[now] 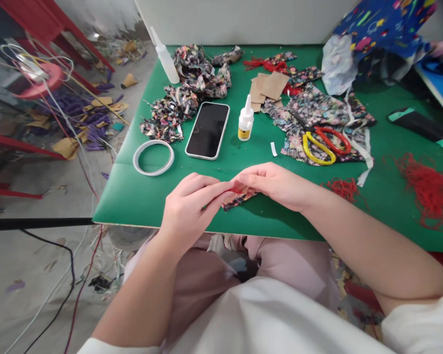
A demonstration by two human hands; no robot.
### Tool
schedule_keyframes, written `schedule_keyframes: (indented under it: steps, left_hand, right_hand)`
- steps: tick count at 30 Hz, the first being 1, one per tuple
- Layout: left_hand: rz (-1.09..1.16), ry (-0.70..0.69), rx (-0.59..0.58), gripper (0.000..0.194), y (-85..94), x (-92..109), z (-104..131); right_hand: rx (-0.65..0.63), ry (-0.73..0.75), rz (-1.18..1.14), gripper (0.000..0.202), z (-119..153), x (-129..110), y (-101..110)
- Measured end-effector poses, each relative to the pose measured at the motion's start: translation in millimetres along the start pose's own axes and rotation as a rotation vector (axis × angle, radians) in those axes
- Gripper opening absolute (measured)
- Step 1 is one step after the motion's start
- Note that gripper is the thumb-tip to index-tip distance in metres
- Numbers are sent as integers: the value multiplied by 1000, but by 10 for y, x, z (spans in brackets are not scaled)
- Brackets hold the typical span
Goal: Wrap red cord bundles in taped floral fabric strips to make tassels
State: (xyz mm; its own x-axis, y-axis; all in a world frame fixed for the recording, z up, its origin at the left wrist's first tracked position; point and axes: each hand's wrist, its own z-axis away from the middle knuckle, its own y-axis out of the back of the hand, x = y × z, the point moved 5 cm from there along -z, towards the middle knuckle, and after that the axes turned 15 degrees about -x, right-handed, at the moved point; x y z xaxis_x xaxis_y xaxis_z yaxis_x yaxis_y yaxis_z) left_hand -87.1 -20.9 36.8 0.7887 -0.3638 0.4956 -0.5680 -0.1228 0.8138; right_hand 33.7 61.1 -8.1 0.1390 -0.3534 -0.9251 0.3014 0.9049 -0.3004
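Near the front edge of the green table, a small dark floral fabric piece [239, 200] lies under my fingers, with a bit of red string showing at its top. My left hand [192, 196] is closed, its fingertips pinching at the left end of this piece. From the right, my right hand [276, 182] bends over it, thumb and fingers pinched together at the red part. The fingers partly cover the piece, so which layer each one grips is hard to see. Just beyond my hands stand a small glue bottle [245, 123] with a yellow label and a phone [208, 130].
Left of the phone lies a roll of white tape [153, 158]; a clear squeeze bottle [167, 63] stands behind. Bunched floral pieces [201, 71] fill the back left. Scissors [327, 144] rest on floral cloth [310, 108] at right, near red strings [430, 189] and brown paper squares [269, 88].
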Motion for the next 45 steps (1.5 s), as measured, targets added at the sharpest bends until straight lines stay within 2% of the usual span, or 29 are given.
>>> schedule_keyframes:
  steps: [3,5,10,22,34,37,45]
  left_hand:
    - [-2,-20,5,14,-1,17,-6]
    - [-3,-16,7,14,-3,14,-6]
    - [-9,5,7,16,2,-4,3]
    - [-32,44,46,15,8,-46,48]
    - [-102,53,89,19,34,-44,80]
    - [-129,50,86,21,27,-46,97]
    - [-152,37,46,15,12,-56,185]
  right_hand:
    - [-87,-18,10,31,-10,20,-36]
    - [-97,-17,13,26,-11,30,-33]
    - [-22,9,11,18,-4,12,10]
    - [142,38,131,14,23,-48,48]
    - [202,65,206,16,34,-61,73]
    - [232,47,281,16,36,-54,85]
    - [334,-23,674,13,61,-109,25]
